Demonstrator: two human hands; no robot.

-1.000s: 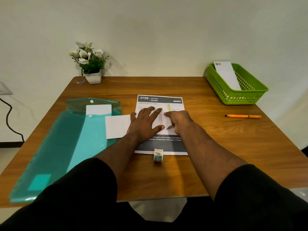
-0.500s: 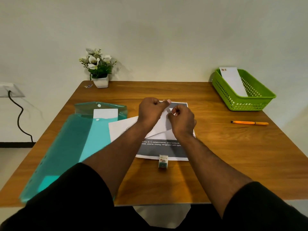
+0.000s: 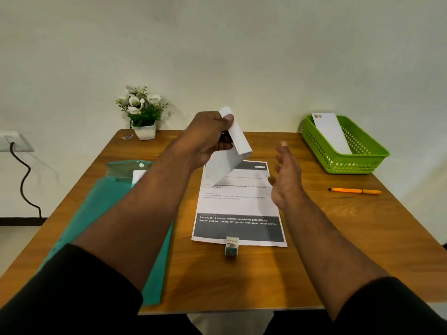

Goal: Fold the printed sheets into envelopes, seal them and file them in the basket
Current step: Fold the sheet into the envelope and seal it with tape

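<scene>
step: looks like envelope prep, nothing folded yet; printed sheet (image 3: 238,201) lies flat mid-table (image 3: 338,238)
left hand (image 3: 209,135): gripping a white envelope (image 3: 232,151), raised above the sheet's far end
right hand (image 3: 286,175): open, fingers relaxed, holding nothing, just right of the sheet
next: probably set the envelope aside, then fold the sheet
basket (image 3: 348,163): green, far right of the sheet, one envelope already inside
in the way: tape roll (image 3: 231,245) sits on the sheet's near edge
around: teal folder (image 3: 116,213) left of the sheet, orange pen (image 3: 354,191) to its right
</scene>
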